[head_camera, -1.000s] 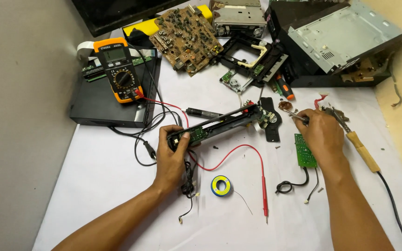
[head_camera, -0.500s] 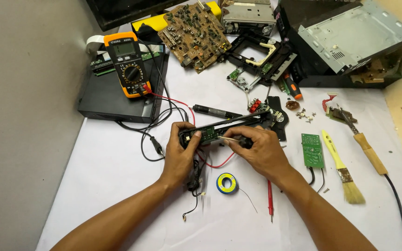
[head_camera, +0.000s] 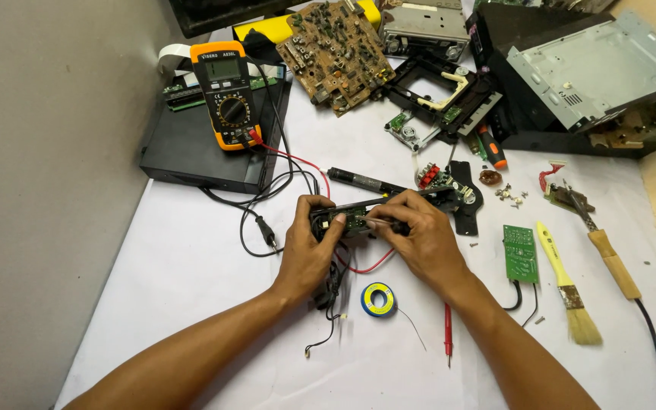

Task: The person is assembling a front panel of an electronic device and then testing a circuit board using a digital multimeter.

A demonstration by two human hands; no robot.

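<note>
Long black panel with small green board [head_camera: 377,214], table centre: left hand [head_camera: 309,250] clamps its end to steady it; right hand [head_camera: 419,239] pinches narrow at the board; solder spool [head_camera: 379,299] at 6 o'clock, multimeter [head_camera: 225,95] at 11, brush [head_camera: 563,281] at 3

Left hand [head_camera: 307,250] and right hand [head_camera: 417,241] both clasped around a long black circuit strip [head_camera: 377,209], fingertips meeting over its small green board. Solder spool [head_camera: 378,299] and red probe [head_camera: 448,342] just below the right hand; green board [head_camera: 521,253] and yellow brush [head_camera: 563,282] to its right. Orange multimeter [head_camera: 224,93] well above the left hand.
</note>
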